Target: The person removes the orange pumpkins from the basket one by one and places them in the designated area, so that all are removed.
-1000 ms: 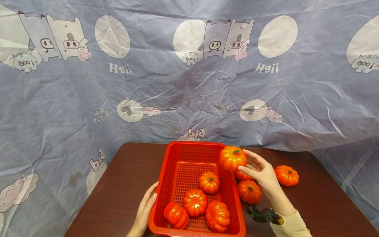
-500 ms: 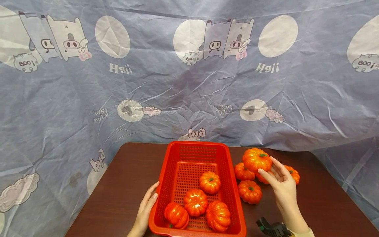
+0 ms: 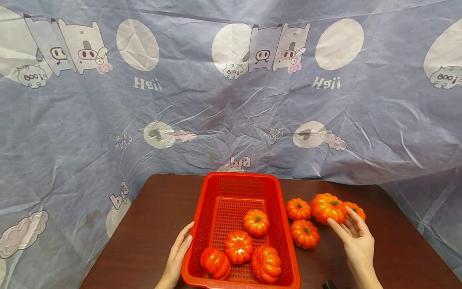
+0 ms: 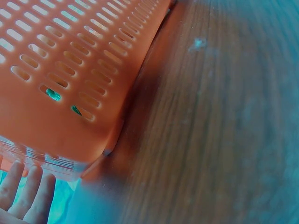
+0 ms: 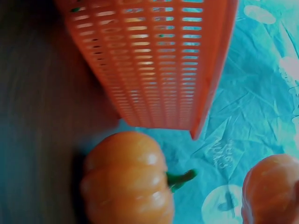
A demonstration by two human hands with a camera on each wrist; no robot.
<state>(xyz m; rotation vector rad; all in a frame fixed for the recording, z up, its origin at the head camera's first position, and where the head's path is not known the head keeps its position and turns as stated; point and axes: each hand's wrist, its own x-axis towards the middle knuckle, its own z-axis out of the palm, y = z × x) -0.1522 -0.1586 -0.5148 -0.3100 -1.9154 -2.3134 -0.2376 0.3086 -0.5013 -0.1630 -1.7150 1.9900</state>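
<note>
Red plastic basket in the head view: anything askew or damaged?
No visible damage. In the basket, the glossy orange-red pumpkin at near left looks askew: tipped sideways, green stem low; the farthest pumpkin there sits stem-up.

Basket (image 3: 240, 186) open at far end
Four pumpkins (image 3: 238, 247) obstruct its nearer part; two outer pumpkins (image 3: 306, 234) crowd its right side.

Pumpkins (image 3: 326, 208) glossy; basket (image 3: 240, 186) smooth plastic; table (image 3: 144, 233) wood-grained; backdrop (image 3: 231, 108) creased.
</note>
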